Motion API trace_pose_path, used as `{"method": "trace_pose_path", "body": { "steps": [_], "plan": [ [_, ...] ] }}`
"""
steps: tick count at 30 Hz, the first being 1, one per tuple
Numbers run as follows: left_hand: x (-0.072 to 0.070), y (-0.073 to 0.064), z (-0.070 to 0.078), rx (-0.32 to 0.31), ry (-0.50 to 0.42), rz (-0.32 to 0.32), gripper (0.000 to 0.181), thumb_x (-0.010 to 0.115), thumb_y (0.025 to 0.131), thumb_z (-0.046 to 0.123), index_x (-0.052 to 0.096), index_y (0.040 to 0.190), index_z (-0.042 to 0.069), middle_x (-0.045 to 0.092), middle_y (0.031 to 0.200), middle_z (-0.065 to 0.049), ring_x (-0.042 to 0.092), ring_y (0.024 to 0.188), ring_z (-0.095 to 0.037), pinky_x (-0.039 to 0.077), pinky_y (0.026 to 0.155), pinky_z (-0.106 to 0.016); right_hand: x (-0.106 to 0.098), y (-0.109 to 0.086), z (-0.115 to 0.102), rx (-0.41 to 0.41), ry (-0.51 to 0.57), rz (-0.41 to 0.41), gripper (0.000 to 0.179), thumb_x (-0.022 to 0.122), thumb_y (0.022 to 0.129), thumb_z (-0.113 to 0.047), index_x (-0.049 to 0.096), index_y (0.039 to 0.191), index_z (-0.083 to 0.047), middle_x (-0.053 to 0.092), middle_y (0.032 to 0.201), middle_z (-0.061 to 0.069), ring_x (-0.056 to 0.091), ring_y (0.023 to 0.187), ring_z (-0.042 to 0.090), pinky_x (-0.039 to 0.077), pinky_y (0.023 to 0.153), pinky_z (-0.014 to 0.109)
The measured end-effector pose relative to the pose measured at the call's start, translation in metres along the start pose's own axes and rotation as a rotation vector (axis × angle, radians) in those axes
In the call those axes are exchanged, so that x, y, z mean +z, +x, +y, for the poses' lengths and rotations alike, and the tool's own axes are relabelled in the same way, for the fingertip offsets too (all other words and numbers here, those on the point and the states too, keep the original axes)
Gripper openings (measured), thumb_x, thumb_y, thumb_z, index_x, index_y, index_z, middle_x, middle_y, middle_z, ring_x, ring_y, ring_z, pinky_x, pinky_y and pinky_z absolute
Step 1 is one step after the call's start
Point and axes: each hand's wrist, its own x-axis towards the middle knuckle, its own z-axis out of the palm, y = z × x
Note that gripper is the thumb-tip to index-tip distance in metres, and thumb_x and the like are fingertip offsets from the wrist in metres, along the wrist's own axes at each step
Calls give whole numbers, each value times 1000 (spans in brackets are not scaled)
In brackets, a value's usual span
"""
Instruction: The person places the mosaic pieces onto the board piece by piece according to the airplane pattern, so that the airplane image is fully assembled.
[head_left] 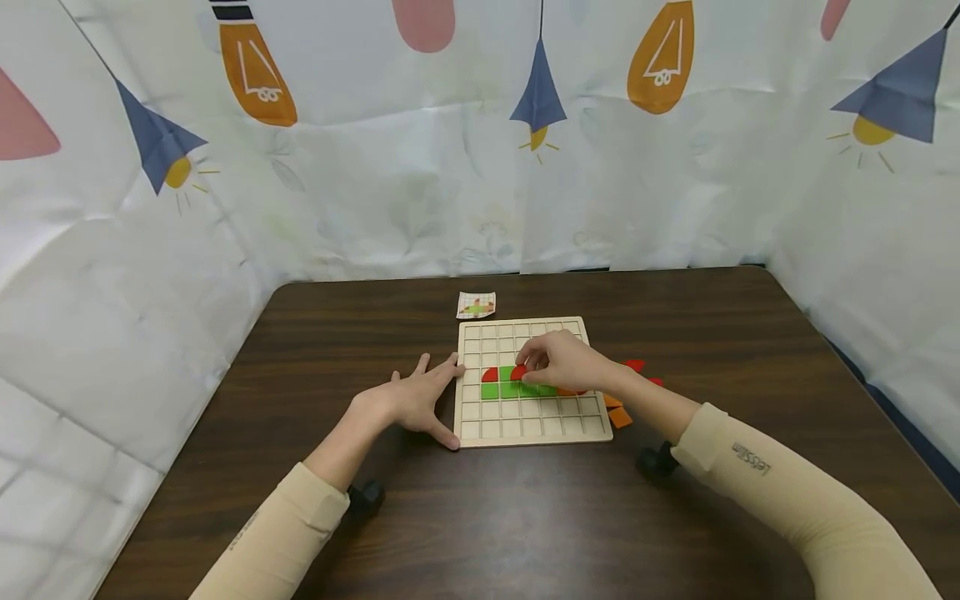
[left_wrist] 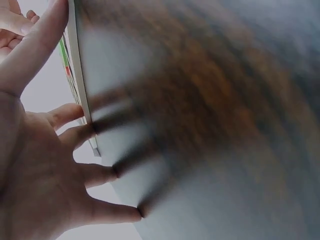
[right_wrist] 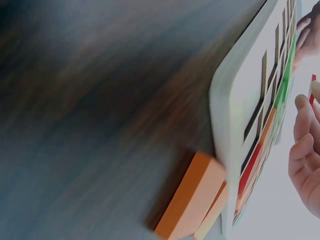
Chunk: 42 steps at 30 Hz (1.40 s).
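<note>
A light wooden grid board (head_left: 495,429) lies on the dark table, with green square tiles (head_left: 490,391) in a row and a red quarter-round tile (head_left: 490,375) above the row's left end. At the board's left edge, my left hand (head_left: 412,400) rests with fingers spread, thumb and fingertips touching the edge and table. Over the board's middle, my right hand (head_left: 566,360) pinches another red tile (right_wrist: 312,90), seen edge-on in the right wrist view. That hand partly hides the tiles beneath it. Orange tiles sit at the right end of the row.
Loose orange tiles (head_left: 620,417) and red tiles (head_left: 635,365) lie by the board's right edge, partly behind the right forearm. A small pattern card (head_left: 477,305) lies beyond the board's far edge. A printed curtain (head_left: 360,208) hangs behind the table.
</note>
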Motion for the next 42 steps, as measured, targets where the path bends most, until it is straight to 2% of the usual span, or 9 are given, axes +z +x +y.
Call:
{"method": "trace_pose_path", "body": {
  "steps": [9,18,30,42],
  "plan": [
    [1,1,0,-11,-16,0,119,91,72,54,25,164,17,-1,172,-6,-7,154,-43,7,107,-82,9,7,-11,16,-27,-28,19,79,91,-14,75,107,-5,69,83,-8,63,77,10,53,75,31],
    [-3,4,1,-15,-9,-18,119,90,74,55,22,165,18,-4,172,-6,-10,154,-42,4,107,-82,14,19,-19,-39,-55,-36,16,79,89,-11,74,104,-6,67,79,-8,62,72,9,53,74,30],
    [-1,-1,-2,-25,11,-22,120,89,73,57,22,165,19,-4,172,-6,-9,154,-42,7,107,-82,33,38,-35,-81,-133,-78,16,81,88,-14,74,100,-6,68,77,-8,59,69,5,51,69,25],
    [-1,0,-2,-21,23,-21,119,89,72,59,24,164,20,-5,172,-4,-8,155,-42,9,107,-82,41,47,-45,-36,-143,-113,16,82,88,-14,74,100,-6,65,72,-8,58,65,6,50,65,24]
  ]
}}
